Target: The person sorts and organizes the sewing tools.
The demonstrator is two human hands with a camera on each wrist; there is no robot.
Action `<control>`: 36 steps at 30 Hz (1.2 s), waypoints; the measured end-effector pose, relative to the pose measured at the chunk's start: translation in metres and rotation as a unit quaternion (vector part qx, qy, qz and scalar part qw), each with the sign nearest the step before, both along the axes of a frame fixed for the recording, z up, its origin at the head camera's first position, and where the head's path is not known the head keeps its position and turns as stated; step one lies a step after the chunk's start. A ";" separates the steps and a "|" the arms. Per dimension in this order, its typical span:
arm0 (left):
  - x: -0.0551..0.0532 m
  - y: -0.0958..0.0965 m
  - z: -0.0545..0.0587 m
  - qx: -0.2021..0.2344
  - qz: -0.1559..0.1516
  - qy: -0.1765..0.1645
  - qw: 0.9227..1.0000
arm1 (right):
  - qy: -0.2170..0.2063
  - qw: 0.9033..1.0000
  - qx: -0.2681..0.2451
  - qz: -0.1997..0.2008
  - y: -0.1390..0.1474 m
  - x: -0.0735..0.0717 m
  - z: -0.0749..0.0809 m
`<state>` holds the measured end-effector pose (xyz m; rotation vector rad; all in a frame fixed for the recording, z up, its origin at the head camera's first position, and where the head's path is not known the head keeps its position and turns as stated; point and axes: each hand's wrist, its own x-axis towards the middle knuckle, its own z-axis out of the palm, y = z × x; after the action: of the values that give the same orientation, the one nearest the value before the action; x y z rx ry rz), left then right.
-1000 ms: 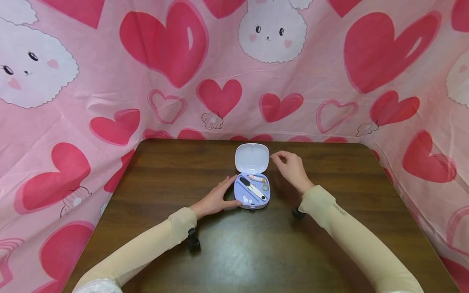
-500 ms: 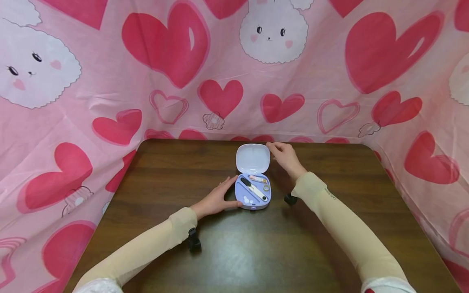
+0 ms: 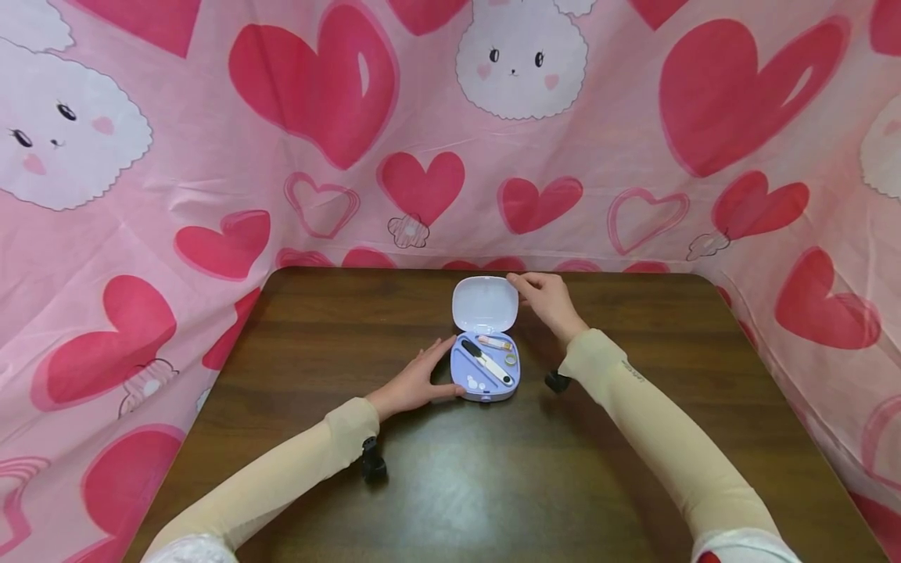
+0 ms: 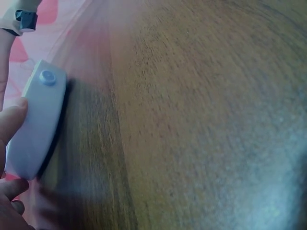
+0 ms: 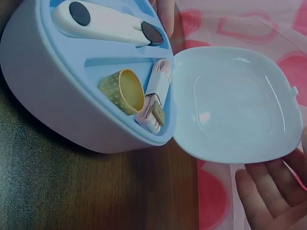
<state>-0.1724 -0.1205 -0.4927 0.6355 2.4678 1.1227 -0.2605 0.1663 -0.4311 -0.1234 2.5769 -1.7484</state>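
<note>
A lavender sewing kit box (image 3: 501, 394) stands on the table with its white lid (image 3: 484, 303) swung up at the back. My left hand (image 3: 414, 383) holds the box's left side, the thumb against the front wall near the latch (image 4: 47, 77). At the lid's upper right corner, my right hand (image 3: 552, 303) pinches the rim, some fingers behind it. Inside the box lie white-handled thread snips (image 5: 108, 23) with black parts, a brass thimble (image 5: 111, 90) and a folded tape measure (image 5: 158, 86). Small white pieces (image 3: 475, 383) sit in the front left part.
The dark wooden table (image 3: 436, 485) ends a little behind the lid. Pink cloth (image 3: 422, 109) with hearts and white animal faces hangs around its back and sides. A black wrist camera (image 3: 373, 461) hangs below my left wrist, another (image 3: 558, 381) below my right.
My right hand has moved left and up from beside the lid to its upper right corner and now pinches it. The left hand and the box have stayed in place.
</note>
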 end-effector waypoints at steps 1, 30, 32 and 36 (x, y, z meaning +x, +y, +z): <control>0.000 0.000 0.000 0.001 0.000 -0.001 1.000 | -0.002 1.000 -0.006 0.002 0.001 0.000 0.000; -0.001 0.002 0.000 0.001 0.016 0.002 1.000 | 0.093 0.973 0.117 0.177 0.023 0.054 0.008; -0.001 0.003 0.000 0.004 0.017 0.005 1.000 | 0.124 0.966 0.129 0.189 0.023 0.058 0.006; -0.001 0.002 0.001 0.015 0.015 0.008 1.000 | 0.193 0.944 0.149 0.222 0.024 0.065 0.002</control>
<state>-0.1732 -0.1182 -0.4921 0.6211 2.4864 1.1710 -0.1956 0.1900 -0.4294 -1.0404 2.7248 -1.2565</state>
